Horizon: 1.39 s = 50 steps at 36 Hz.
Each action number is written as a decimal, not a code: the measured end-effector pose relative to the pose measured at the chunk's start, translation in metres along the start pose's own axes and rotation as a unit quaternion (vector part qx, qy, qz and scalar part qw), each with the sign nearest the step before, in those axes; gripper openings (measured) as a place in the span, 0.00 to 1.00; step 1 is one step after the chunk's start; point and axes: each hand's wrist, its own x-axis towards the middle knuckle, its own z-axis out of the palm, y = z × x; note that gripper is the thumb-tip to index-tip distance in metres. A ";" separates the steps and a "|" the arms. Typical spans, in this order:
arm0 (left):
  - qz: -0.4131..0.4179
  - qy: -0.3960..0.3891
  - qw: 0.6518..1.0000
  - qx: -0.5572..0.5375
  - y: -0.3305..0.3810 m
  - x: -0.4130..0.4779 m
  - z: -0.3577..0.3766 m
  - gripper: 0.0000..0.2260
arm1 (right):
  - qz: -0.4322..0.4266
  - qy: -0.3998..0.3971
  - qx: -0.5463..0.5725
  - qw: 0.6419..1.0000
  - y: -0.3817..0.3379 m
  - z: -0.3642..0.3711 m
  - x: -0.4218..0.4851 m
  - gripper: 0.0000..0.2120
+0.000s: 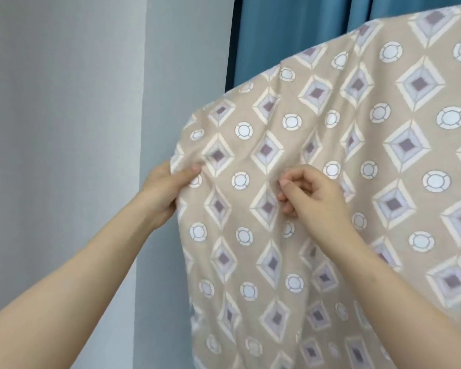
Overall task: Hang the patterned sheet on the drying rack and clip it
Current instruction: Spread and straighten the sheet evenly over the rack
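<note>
Grey wall (59, 129) at left. Left hand (162, 191) pinches the left edge of the patterned sheet (370, 209), which hangs draped before a blue curtain (290, 30). Right hand (310, 194), fingers curled, grips a fold mid-sheet.

A hanging patterned sheet (330, 182) is filling the right side, blocking passage there. Open room is lying to its left, before a grey wall (64, 129). Blue curtains (290, 30) are closing off the space behind.

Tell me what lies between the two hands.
Only patterned sheet: the head view shows fabric between left hand and right hand, no clip.
</note>
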 end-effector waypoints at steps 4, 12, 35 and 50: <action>-0.036 -0.021 0.998 -0.040 -0.011 -0.025 0.000 0.05 | -0.003 -0.010 -0.007 1.000 0.013 0.007 -0.024 0.13; -0.005 0.052 0.998 0.037 -0.043 -0.050 -0.003 0.06 | 0.033 0.002 -0.066 0.997 0.041 0.022 -0.089 0.07; 0.033 -0.166 0.979 0.115 -0.075 -0.086 0.002 0.13 | 0.219 0.141 0.125 0.957 0.042 0.057 -0.120 0.14; -0.022 0.107 0.952 0.286 -0.118 -0.123 0.008 0.10 | 0.204 0.182 0.010 0.962 0.045 0.016 -0.152 0.13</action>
